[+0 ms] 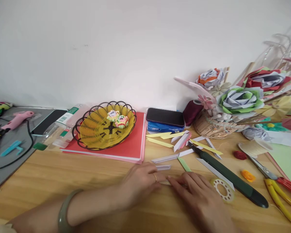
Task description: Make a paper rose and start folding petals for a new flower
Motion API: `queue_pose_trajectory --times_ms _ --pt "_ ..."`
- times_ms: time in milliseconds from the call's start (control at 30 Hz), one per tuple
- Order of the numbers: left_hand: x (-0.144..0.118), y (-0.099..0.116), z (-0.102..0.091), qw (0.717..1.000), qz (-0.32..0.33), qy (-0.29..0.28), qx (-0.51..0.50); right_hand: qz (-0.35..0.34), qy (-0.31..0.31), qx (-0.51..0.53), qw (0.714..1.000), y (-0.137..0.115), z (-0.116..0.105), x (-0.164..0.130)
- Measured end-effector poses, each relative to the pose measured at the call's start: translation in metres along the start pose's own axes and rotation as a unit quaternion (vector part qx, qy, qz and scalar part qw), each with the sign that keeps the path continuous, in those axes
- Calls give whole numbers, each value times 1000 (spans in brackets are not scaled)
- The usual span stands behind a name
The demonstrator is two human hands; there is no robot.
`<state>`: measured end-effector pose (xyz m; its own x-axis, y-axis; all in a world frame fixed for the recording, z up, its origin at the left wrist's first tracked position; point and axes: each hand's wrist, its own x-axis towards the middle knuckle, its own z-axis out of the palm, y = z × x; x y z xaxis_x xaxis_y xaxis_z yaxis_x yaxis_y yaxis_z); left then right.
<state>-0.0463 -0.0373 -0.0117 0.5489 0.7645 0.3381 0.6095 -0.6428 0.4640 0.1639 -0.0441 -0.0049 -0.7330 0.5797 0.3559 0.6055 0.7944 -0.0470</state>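
My left hand (142,181) and my right hand (196,194) lie close together on the wooden table (63,178), fingertips pressing a small folded paper strip (165,183) between them. The strip is mostly hidden under the fingers. A ring is on my left hand and a green bangle (64,210) on that wrist. Loose folded paper strips (181,142), yellow, white and green, lie just beyond my hands. A dark green utility knife (230,176) lies to the right, with a roll of clear tape (223,189) beside my right hand.
A yellow wire basket (87,129) holding two paper flowers sits on red paper sheets (133,142). A phone (165,117) rests on a tissue pack. A paper flower bouquet (242,100), twine spool (253,147), scissors (281,186) stand right. A pink glue gun (16,119) lies far left.
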Motion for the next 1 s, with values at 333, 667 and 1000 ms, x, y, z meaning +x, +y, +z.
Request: queue_pose_trajectory --times_ms 333,667,1000 --pt "-5 1 8 999 -23 25 10 -43 -10 -62 997 -3 -4 -2" --pt "-8 -2 9 996 61 13 60 -53 -4 -61 997 -3 -5 0" --pt "-6 -1 3 997 55 -5 50 12 -21 35 999 -2 -1 1"
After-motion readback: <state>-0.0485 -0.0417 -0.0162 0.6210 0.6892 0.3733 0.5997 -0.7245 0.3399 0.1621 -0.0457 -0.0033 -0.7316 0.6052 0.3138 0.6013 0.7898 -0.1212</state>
